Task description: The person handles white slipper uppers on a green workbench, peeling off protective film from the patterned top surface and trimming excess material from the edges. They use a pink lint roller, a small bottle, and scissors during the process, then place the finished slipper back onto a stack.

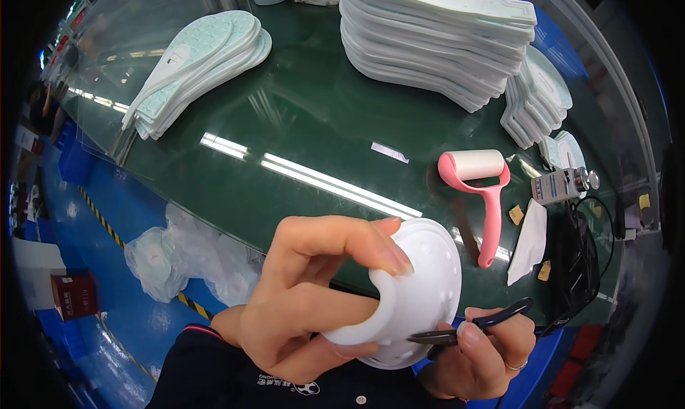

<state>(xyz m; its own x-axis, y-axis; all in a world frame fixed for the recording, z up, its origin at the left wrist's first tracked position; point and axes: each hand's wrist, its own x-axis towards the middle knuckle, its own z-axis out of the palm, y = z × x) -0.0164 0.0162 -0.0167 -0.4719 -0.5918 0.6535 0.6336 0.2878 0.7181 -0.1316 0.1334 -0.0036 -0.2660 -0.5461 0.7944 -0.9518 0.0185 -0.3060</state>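
My left hand (pixel 307 295) is closed round the edge of a curved white plastic piece (pixel 424 288) with a smooth rim and rows of small bumps or holes. Thumb and fingers pinch it on its left side, and it is held tilted above the near table edge. In my right hand (pixel 485 352) is a small pair of scissors (pixel 444 337) with dark blades and a dark blue handle. The blade tips point left and lie against or just in front of the piece's lower part. I cannot tell whether they touch it.
A pink-handled sticky roller (pixel 491 213) lies on the green table (pixel 300 131). Beyond it rises a tall stack of white panels (pixel 428 45); a smaller stack (pixel 203 67) is far left. At right are a bottle (pixel 555 188), white paper (pixel 529 241) and a black pouch (pixel 576 266).
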